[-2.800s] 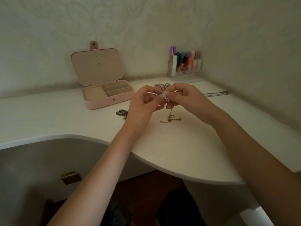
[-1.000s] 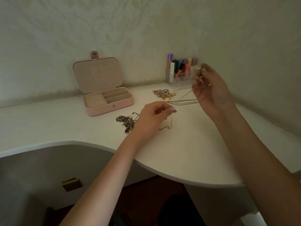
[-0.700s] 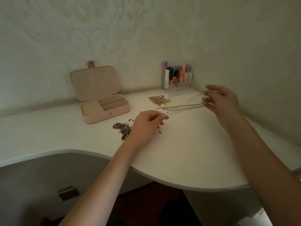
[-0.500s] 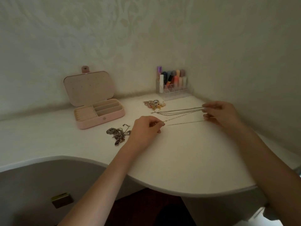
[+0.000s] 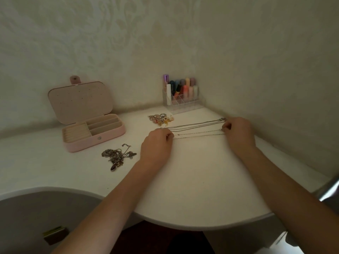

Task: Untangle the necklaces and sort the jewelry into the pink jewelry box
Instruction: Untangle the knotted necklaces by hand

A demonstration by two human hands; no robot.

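— Chains, several thin silver necklaces (image 5: 197, 129), lie stretched in near-parallel lines on the white tabletop (image 5: 201, 180), well to the right of the pink jewelry box (image 5: 91, 132); can you see who holds them?

— Both hands do; the left hand (image 5: 156, 147) is curled with its fingertips pinching the ends nearer the box; the right hand (image 5: 238, 133) pinches the far ends, knuckles up.

— And the box itself?

— Lid up, compartments bare as far as I can tell; just in front of the box sits a tangled dark silver heap (image 5: 117, 156); right of the box, towards the wall, a small pile of rings and gold pieces (image 5: 161, 119); behind that pile, a clear organiser of cosmetic tubes (image 5: 181, 94).
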